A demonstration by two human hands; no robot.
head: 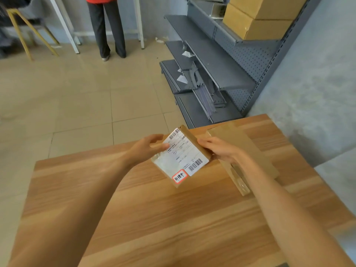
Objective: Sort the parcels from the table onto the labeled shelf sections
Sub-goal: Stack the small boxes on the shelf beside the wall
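Note:
A small flat brown parcel [183, 157] with a white shipping label and a red-bordered sticker is held tilted above the wooden table [146, 209]. My left hand [148, 149] grips its left edge, thumb on the label. My right hand [219, 149] holds its right edge. Behind my right hand a larger flat brown parcel [248, 147] lies on the table, partly hidden by my right forearm. A grey metal shelf unit [221, 60] stands beyond the table at the right.
Two stacked cardboard boxes [260, 18] sit on the shelf unit's upper level. Loose shelf parts and paper scraps [194, 78] lie on its lower levels. A person [106, 27] stands on the tiled floor at the back, near a yellow-legged chair [25, 31].

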